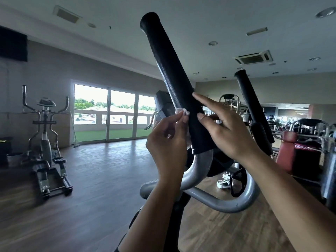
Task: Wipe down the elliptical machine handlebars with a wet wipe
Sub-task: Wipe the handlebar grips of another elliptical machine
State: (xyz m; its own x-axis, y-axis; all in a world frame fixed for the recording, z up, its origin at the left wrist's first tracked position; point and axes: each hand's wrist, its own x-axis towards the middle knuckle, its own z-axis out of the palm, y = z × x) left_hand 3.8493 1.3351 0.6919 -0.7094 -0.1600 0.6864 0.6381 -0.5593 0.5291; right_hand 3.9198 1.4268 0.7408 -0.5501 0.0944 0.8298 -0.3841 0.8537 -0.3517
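Two grips noted: left hand (166,135) pinched wet wipe (181,111) against handlebar (178,84); right hand (223,128) open. Slippage was judged likely, centre frame.

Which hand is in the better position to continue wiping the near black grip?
Probably the left hand: it pinches the white wipe against the black grip. The right hand only touches it with open fingers.

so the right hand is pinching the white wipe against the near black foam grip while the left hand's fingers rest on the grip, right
Not quite: the hands are swapped. In the head view the left hand pinches the white wipe against the near black foam grip, while the right hand rests its fingers on the grip.
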